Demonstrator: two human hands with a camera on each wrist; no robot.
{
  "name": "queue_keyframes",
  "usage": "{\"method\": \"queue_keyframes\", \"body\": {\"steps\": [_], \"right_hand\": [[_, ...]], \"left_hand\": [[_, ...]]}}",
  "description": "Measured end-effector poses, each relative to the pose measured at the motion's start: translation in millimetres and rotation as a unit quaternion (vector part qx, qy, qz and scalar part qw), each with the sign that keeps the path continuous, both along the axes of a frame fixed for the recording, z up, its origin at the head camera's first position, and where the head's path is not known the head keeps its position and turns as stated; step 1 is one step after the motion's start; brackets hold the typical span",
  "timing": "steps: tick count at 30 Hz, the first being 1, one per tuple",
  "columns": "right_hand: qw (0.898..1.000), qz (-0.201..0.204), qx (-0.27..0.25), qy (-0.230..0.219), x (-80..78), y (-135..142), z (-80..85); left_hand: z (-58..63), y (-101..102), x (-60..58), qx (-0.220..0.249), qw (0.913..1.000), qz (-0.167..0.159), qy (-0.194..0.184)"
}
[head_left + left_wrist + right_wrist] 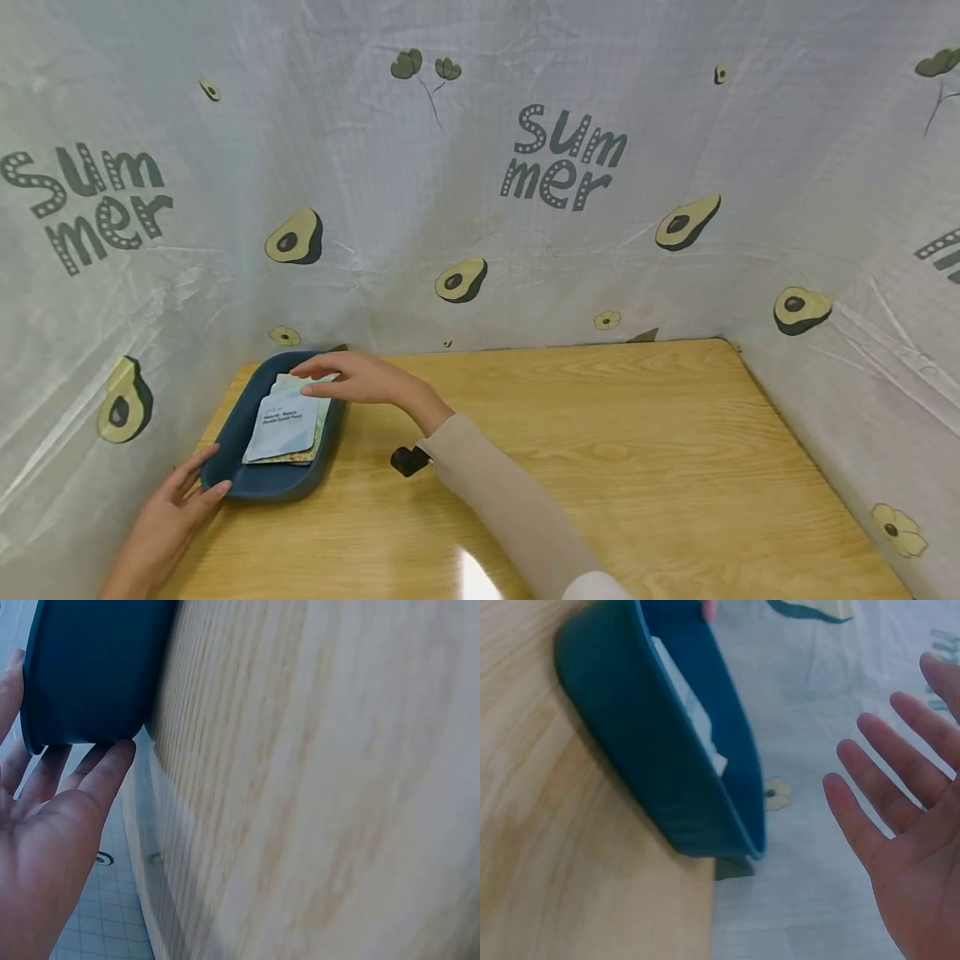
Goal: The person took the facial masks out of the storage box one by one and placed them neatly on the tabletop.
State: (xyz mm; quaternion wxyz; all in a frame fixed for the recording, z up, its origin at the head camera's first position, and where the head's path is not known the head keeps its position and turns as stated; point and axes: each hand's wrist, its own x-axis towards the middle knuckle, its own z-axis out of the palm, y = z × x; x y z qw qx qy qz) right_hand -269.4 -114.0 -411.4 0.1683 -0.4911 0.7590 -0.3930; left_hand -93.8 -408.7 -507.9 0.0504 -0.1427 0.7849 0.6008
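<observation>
A dark blue plastic basin (327,454) with rounded corners stands at the table's back left. In it lies a small stack of flat packets; the top one, a white and pale blue packet (283,427), has printing that seems to read "Double Eyelid Patch". A yellow-green patterned packet (321,422) shows from under it. My left hand (167,517) holds the basin's near left corner, thumb at the rim and fingers along the outer wall. Over the basin's far right rim hovers my right hand (360,377), its fingers spread in the right wrist view and nothing in its grasp.
The wooden table (600,450) extends to the right of the basin. A pale cloth (375,208) printed with avocados and "summer" rises behind and on both sides, close along the basin's left and back. A small black device (410,461) sits at my right wrist.
</observation>
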Motion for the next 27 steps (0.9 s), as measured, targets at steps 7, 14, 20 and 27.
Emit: {"method": "queue_keyframes", "body": {"steps": [7,14,20,27], "right_hand": [[0.992,-0.066,-0.011,-0.105,-11.7,-29.5,-14.6],[0.985,-0.098,0.012,-0.145,-9.2,-65.2,-17.2],[0.984,-0.122,0.049,-0.121,-14.2,-76.5,-21.2],[0.984,-0.123,0.060,-0.113,-19.6,-78.5,-31.0]], "left_hand": [[3.3,-7.4,1.2,0.016,0.9998,-0.010,0.008],[2.9,-8.1,4.6,0.008,0.9998,0.000,-0.017],[3.4,-0.1,-0.9,0.008,0.9995,0.006,-0.030],[1.3,1.2,2.4,0.059,0.9981,0.001,0.019]]}}
